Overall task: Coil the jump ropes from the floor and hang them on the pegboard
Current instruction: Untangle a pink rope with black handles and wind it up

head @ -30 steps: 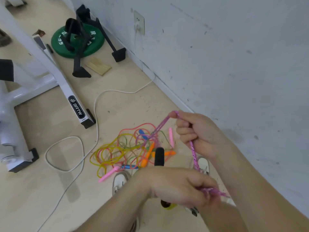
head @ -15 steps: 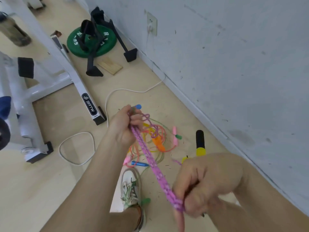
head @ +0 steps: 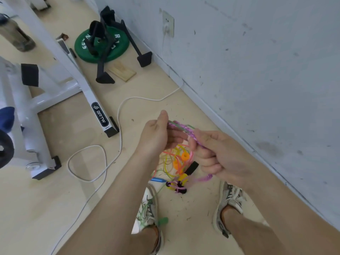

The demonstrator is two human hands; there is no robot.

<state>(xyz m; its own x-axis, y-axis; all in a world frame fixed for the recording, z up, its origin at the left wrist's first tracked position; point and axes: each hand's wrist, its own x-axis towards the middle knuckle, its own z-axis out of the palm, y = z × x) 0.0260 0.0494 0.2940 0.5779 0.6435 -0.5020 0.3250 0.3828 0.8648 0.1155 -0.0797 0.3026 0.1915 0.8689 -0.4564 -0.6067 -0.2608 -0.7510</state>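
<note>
The left hand [head: 158,137] pinches one end of a loop of the pink rope [head: 184,128]; the right hand [head: 220,157] has its fingers curled round the other end, and a pink tail hangs out under it; the rope is up in the air between both hands. Under them, the other jump ropes [head: 174,162] lie in a bright tangle on the floor [head: 55,208], near its wall edge, just ahead of two shoes; a white cable [head: 86,162] loops off to the left, near a white machine frame [head: 81,83].

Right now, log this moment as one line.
left hand pinches pink rope | right hand grips pink rope | rope pile on floor
</note>
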